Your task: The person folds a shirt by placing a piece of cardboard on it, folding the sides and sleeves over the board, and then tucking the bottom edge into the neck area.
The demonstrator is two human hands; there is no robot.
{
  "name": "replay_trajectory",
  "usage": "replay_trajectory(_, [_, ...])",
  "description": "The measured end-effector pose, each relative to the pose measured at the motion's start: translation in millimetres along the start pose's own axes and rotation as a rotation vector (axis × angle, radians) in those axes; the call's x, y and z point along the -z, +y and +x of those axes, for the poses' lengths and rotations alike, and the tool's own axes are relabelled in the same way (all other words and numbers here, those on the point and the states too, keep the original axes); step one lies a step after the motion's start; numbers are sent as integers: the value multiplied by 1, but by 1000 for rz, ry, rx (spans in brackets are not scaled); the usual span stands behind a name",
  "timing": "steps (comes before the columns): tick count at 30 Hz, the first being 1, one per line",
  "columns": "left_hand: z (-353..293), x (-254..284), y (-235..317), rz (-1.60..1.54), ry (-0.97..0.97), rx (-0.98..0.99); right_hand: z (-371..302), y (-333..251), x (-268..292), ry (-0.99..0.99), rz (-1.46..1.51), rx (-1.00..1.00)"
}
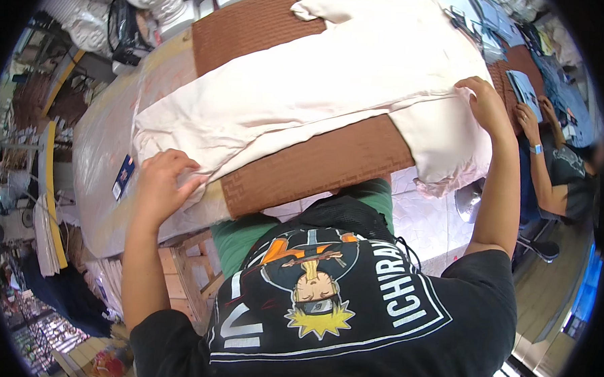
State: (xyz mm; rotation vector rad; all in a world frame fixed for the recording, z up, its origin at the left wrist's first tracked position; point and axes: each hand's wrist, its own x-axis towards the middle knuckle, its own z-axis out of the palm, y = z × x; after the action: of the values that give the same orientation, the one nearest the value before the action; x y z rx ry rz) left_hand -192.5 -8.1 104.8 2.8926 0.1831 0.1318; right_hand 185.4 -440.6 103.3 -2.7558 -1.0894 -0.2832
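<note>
A pale cream-pink long-sleeved shirt (307, 81) lies stretched lengthwise over the table, its hem to the left. One sleeve (449, 137) hangs over the near edge at the right; the other points to the far side. At the near hem corner my left hand (167, 186) is closed on the cloth, with fingers and thumb curled round it. My right hand (484, 105) grips the near side of the shirt by the sleeve's top, fingertips bent over the fabric. Part of that grip is hidden. A dark blue tag (122, 177) lies just left of my left hand.
Brown patterned cloth (316, 175) and clear plastic (105, 146) cover the table. Folded blue garments (494, 22) are at the far right. Beside them another person's hands (531, 121) handle a light blue folded garment (524, 94). White ornate pedestals (165, 7) stand behind.
</note>
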Motion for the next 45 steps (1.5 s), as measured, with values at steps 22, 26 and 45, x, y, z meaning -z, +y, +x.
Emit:
replay_trajectory(22, [166, -130, 16, 158, 139, 280, 117, -40, -106, 141, -165, -42])
replay_trajectory(26, [165, -127, -16, -264, 292, 140, 128, -32, -108, 77, -198, 12])
replay_trajectory(45, [-6, -46, -173, -216, 271, 888, 95, -438, -106, -163, 648, 585])
